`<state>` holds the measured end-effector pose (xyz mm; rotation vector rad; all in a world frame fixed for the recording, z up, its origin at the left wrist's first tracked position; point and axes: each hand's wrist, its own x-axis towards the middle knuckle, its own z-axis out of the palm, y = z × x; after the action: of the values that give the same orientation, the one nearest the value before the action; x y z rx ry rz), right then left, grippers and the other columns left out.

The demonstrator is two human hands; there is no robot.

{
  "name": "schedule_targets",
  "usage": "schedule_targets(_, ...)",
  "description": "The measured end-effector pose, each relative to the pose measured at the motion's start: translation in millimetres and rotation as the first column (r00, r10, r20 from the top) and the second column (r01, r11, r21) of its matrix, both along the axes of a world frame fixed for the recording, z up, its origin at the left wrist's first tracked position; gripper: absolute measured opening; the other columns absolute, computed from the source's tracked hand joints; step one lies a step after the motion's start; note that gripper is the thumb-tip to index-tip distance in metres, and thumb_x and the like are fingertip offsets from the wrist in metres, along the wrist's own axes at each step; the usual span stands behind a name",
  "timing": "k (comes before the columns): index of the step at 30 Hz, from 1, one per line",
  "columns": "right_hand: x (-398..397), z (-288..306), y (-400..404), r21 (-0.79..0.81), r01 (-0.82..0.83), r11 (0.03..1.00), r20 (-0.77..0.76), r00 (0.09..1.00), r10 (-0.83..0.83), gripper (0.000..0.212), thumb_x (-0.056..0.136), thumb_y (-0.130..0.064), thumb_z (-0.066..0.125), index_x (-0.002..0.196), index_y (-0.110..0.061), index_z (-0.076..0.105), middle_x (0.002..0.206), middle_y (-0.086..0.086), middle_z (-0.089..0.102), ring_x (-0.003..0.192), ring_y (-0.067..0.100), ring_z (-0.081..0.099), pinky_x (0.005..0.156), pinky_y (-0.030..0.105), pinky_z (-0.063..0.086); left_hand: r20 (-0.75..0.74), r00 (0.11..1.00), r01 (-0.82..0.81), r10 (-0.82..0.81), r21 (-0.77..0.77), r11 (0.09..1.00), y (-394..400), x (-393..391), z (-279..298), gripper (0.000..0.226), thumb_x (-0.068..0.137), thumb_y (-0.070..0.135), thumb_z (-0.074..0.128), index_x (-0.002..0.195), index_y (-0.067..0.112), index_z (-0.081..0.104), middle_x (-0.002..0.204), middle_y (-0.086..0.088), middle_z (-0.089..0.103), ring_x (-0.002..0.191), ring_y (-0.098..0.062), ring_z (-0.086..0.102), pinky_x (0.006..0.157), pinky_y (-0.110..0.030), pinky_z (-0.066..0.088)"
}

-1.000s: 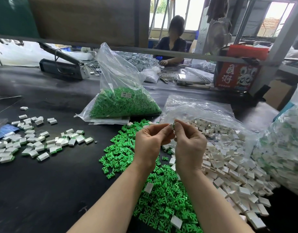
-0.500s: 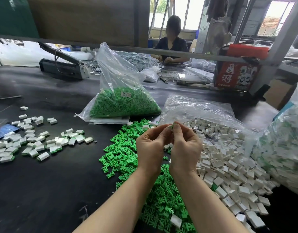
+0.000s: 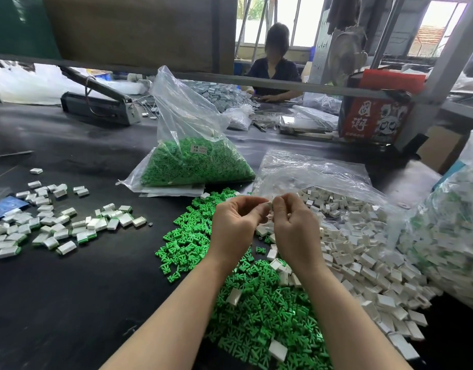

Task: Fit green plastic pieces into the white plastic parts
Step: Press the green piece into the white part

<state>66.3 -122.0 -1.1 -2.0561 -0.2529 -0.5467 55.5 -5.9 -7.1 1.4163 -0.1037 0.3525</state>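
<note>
White plastic, a single small part (image 3: 269, 205), is pinched between the fingertips of both hands, raised above the table. The left hand (image 3: 236, 228) and the right hand (image 3: 296, 231) meet at their fingertips, fingers curled in around the piece; it is too small and too covered to tell whether a green piece sits in it. Directly beneath the hands lies a loose heap of green plastic pieces (image 3: 256, 311), with a few white parts scattered on top. To the right, touching that heap, spreads a larger pile of white parts (image 3: 363, 252), spilling from a clear bag (image 3: 310, 172). Farther right stands a bulging clear bag of parts, white with some green (image 3: 454, 236). Behind the green heap sits an upright clear bag of green pieces (image 3: 195, 161). Well off to the left, a scattered group of white parts with green showing (image 3: 56, 225) lies on the black table (image 3: 83, 289). Across the table, a person in a dark top (image 3: 275, 68) sits at work.
</note>
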Motion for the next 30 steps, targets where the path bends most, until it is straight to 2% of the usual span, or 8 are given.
schedule_targets(3, 2, -1, -3, -0.023, -0.044, 0.999, -0.055, 0.998, 0.043, 0.028, 0.103, -0.025, 0.046, 0.078, -0.017, 0.057, 0.06, -0.005, 0.053, 0.056, 0.014, 0.047, 0.055, 0.037, 0.036, -0.042, 0.998, 0.047, -0.045, 0.037, 0.998, 4, 1, 0, 0.007, 0.089, 0.009, 0.069, 0.085, 0.013, 0.073, 0.074, -0.002, 0.073, 0.068, -0.009, 0.065, 0.064, -0.019, 0.052)
schedule_targets(7, 2, 0, 1, 0.192, -0.094, 0.977, -0.116, 0.986, 0.117, 0.034, 0.102, -0.019, 0.048, 0.069, -0.015, 0.054, 0.051, -0.011, 0.048, 0.053, 0.009, 0.041, 0.055, 0.034, 0.032, -0.126, 0.981, 0.166, -0.147, 0.155, 0.974, 11, -1, 3, 0.017, 0.098, 0.018, 0.058, 0.084, 0.01, 0.063, 0.067, 0.0, 0.061, 0.059, -0.007, 0.054, 0.056, -0.015, 0.044)
schedule_targets(11, -2, 0, 6, 0.28, -0.132, 0.951, -0.134, 0.976, 0.174, 0.034, 0.101, -0.017, 0.049, 0.067, -0.018, 0.053, 0.051, -0.013, 0.048, 0.053, 0.009, 0.04, 0.054, 0.033, 0.033, -0.132, 0.966, 0.247, -0.222, 0.228, 0.942, 12, -5, 7, 0.033, 0.103, 0.023, 0.045, 0.095, -0.006, 0.058, 0.078, -0.008, 0.053, 0.073, -0.016, 0.048, 0.069, -0.032, 0.041)
schedule_targets(13, -3, 1, 6, 0.252, -0.124, 0.96, -0.129, 0.979, 0.16, 0.035, 0.101, -0.017, 0.049, 0.067, -0.017, 0.054, 0.05, -0.012, 0.048, 0.052, 0.009, 0.039, 0.053, 0.034, 0.032, -0.108, 0.969, 0.241, -0.22, 0.253, 0.937, 10, -9, 10, 0.042, 0.099, 0.031, 0.045, 0.096, -0.01, 0.054, 0.078, -0.008, 0.048, 0.073, -0.018, 0.043, 0.069, -0.037, 0.036)
schedule_targets(16, -2, 3, 3, 0.167, -0.11, 0.98, -0.12, 0.984, 0.131, 0.032, 0.101, -0.018, 0.048, 0.072, -0.011, 0.059, 0.057, -0.003, 0.054, 0.056, 0.014, 0.044, 0.057, 0.041, 0.038, -0.092, 0.971, 0.236, -0.219, 0.248, 0.94, 9, -11, 11, 0.033, 0.093, 0.038, 0.045, 0.084, 0.008, 0.055, 0.067, 0.003, 0.045, 0.064, -0.015, 0.039, 0.064, -0.036, 0.034)
schedule_targets(22, -5, 2, 5, 0.231, -0.104, 0.967, -0.148, 0.979, 0.141, 0.034, 0.102, -0.018, 0.047, 0.069, -0.015, 0.056, 0.052, -0.013, 0.049, 0.057, 0.011, 0.043, 0.058, 0.035, 0.035, -0.053, 0.978, 0.21, -0.203, 0.233, 0.95, 5, -8, 6, 0.031, 0.104, 0.022, 0.043, 0.074, 0.018, 0.052, 0.059, 0.014, 0.044, 0.056, -0.005, 0.037, 0.057, -0.024, 0.033)
schedule_targets(28, -4, 4, 3, 0.146, -0.147, 0.978, -0.142, 0.976, 0.168, 0.032, 0.102, -0.02, 0.047, 0.076, -0.003, 0.055, 0.063, 0.001, 0.049, 0.062, 0.016, 0.042, 0.06, 0.037, 0.034, -0.085, 0.963, 0.271, -0.258, 0.243, 0.932, 9, -3, 2, 0.026, 0.106, 0.02, 0.042, 0.087, 0.007, 0.055, 0.071, 0.006, 0.048, 0.068, -0.011, 0.044, 0.069, -0.033, 0.04)
schedule_targets(30, -3, 4, 0, 0.128, -0.176, 0.976, -0.145, 0.97, 0.194, 0.032, 0.102, -0.021, 0.047, 0.077, -0.001, 0.054, 0.062, -0.001, 0.046, 0.062, 0.016, 0.04, 0.06, 0.037, 0.033, -0.108, 0.95, 0.311, -0.294, 0.21, 0.927, 11, -2, 1, 0.023, 0.104, 0.024, 0.043, 0.096, 0.015, 0.063, 0.081, 0.007, 0.059, 0.079, -0.007, 0.057, 0.078, -0.024, 0.048)
